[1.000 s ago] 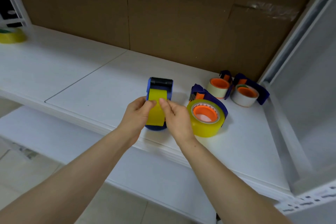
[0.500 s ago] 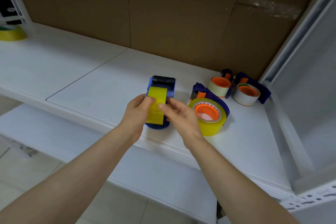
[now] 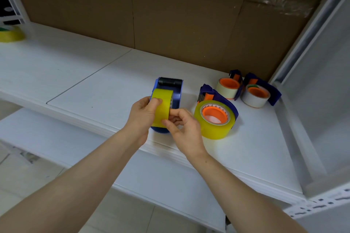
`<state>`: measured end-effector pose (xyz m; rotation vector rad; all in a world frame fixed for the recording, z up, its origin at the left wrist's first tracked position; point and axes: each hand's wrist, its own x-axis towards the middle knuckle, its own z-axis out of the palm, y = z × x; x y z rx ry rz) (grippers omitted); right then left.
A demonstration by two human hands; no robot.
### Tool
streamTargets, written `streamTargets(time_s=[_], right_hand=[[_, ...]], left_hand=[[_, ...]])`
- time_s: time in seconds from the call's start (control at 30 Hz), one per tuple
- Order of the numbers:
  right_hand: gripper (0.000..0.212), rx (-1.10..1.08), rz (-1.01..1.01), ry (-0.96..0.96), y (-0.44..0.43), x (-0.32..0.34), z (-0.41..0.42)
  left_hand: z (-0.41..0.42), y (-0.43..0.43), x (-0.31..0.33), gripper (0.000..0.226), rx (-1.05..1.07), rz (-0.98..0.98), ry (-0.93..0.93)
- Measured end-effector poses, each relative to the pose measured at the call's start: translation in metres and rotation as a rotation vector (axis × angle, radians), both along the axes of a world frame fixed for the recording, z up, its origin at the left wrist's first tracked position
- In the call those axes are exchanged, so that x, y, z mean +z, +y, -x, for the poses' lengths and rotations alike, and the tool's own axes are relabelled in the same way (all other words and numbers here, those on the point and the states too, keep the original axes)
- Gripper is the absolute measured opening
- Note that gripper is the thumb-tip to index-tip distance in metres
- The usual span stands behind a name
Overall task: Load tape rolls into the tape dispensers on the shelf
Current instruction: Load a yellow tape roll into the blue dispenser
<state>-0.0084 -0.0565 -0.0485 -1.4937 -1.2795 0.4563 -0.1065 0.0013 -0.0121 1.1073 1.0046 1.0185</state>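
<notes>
Right, left hand (image 3: 144, 117) was wrapped round the left side of the yellow tape roll (image 3: 162, 106), thumb lying across its face. Right hand (image 3: 184, 128) pinched the roll's right edge between thumb and forefinger, other fingers curled under. The roll stood on edge inside the blue dispenser (image 3: 176, 94), filling most of its frame; I couldn't tell if it was fully seated on the hub. The dispenser's black roller (image 3: 170, 82) pointed away from the person, and its base rested on the white shelf (image 3: 94, 85) near the front edge. Just to the right lay a second dispenser (image 3: 223, 98) on its side, carrying a yellow roll on an orange hub (image 3: 215, 115). Behind that, in the right back corner, two more dispensers (image 3: 272, 92) held white rolls (image 3: 254, 100), side by side and touching. A spare yellow roll (image 3: 11, 34) sat far left on the shelf. A cardboard sheet (image 3: 170, 15) lined the back.
</notes>
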Motion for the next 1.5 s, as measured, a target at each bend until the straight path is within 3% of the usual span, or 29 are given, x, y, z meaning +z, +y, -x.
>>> streamTargets(time_s=[0.2,0.77,0.9,1.0,1.1,1.13,1.2,1.23,1.33,1.43,1.5], right_hand=[[0.016,0.047,0.169,0.031,0.005,0.016,-0.007],[0.016,0.008,0.192,-0.413,0.001,0.018,-0.005],[0.017,0.008,0.183,-0.476,-0.001,0.013,-0.005],[0.016,0.021,0.222,-0.397,0.001,0.013,-0.009],[0.015,0.014,0.242,-0.09,0.004,0.028,-0.02],[0.025,-0.001,0.195,-0.072,0.004,0.036,-0.023],[0.053,0.02,0.113,-0.216,0.008,0.048,-0.029],[0.056,0.057,0.093,-0.307,0.01,0.053,-0.03],[0.035,0.124,0.08,-0.478,0.018,0.062,-0.03],[0.019,0.135,0.072,-0.583,0.023,0.07,-0.028],[0.017,0.122,0.082,-0.66,0.025,0.075,-0.028]], left_hand=[[0.0,-0.001,0.003,0.014,0.038,0.062,0.018],[-0.004,-0.003,0.012,0.005,0.007,0.085,0.031],[-0.006,0.001,0.007,0.016,0.006,0.084,0.049],[-0.007,0.002,0.003,0.019,-0.011,0.063,0.04],[-0.007,0.001,0.0,0.016,-0.041,0.05,0.006],[-0.006,0.001,-0.001,0.018,-0.059,0.05,-0.012],[-0.005,0.001,-0.003,0.023,-0.103,0.049,-0.049],[-0.004,0.001,-0.004,0.023,-0.126,0.037,-0.061],[-0.001,0.004,-0.005,0.022,-0.157,0.0,-0.056],[-0.001,0.008,-0.003,0.037,-0.158,0.04,-0.051],[0.0,0.011,-0.002,0.039,-0.231,0.111,-0.15]])
